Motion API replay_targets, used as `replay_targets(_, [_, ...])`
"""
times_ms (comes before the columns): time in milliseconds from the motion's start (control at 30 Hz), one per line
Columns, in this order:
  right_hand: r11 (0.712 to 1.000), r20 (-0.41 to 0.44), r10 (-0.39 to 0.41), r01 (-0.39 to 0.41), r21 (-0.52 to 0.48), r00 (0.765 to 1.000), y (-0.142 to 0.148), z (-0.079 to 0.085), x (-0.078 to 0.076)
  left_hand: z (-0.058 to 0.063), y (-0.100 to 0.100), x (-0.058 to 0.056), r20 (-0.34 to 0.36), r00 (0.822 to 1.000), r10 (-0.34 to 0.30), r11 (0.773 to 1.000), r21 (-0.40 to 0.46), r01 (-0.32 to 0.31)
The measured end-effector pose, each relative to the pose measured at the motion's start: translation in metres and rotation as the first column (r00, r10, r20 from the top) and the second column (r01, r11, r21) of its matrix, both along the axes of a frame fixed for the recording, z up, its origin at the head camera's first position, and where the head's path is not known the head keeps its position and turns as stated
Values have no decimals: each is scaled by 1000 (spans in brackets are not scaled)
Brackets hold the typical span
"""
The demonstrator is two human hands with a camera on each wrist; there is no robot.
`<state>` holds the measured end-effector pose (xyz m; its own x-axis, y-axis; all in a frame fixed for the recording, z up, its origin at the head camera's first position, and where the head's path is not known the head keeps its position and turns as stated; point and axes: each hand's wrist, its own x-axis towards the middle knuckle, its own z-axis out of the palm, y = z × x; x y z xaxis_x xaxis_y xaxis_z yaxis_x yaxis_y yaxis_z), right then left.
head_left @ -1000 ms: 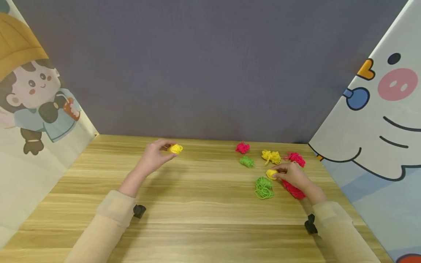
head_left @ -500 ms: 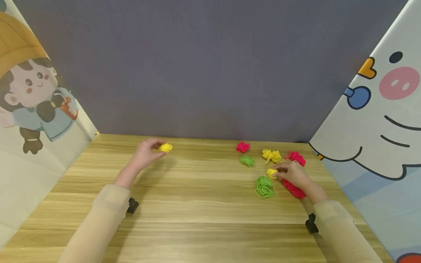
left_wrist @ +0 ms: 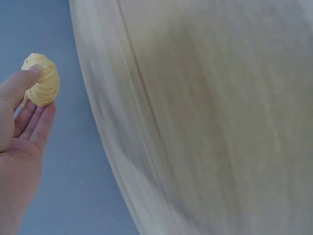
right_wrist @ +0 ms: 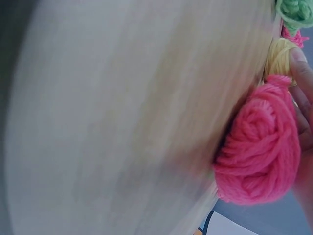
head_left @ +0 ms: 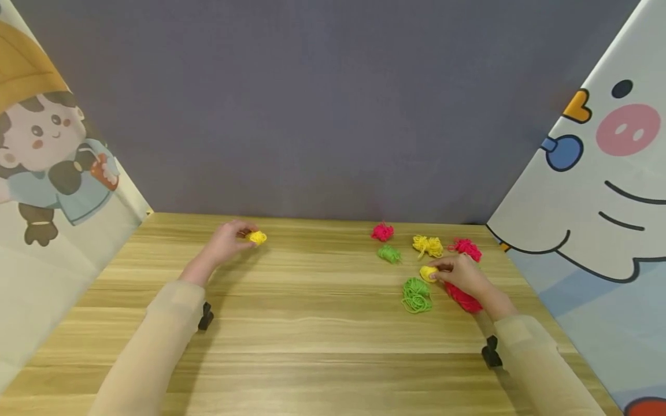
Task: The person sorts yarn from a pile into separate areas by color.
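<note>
I see a right hand pinching a yellow yarn ball and a left hand pinching a second yellow ball, well apart at a wooden table.

Nearest me, two cream sleeves extend from the bottom edge. Beyond them, on the table's right side, lie a red skein, partly hidden by the right hand, and a loose green skein to its left. Just behind these, the right thumb and fingers are clamped on the yellow yarn ball. Farther back sit a small green bundle and a loose yellow bundle, with pink bundles on either side of the yellow one. At the table's left rear, the left thumb and fingertips grip the second yellow ball; I cannot tell whether it touches the wood. A grey backdrop stands behind everything.
</note>
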<state>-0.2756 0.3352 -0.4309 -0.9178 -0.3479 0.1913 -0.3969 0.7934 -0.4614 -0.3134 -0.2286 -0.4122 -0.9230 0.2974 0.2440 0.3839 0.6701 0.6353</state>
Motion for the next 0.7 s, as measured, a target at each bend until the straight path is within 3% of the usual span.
replay_targets(367, [1000,7,-11,11,2,1000,0,-1,0,-10,-2,-15,44,998,-55,992,-108,59])
replay_targets(567, [1000,21,-11,11,3,1000,0,-2,0,-11,-4,-15,-22,989,-149,983,-115,146])
replay_targets(700, [1000,-3,14,-14,0,1000,1,-1,-1,-10,-2,-17,-25,987,-160,977,-144,155])
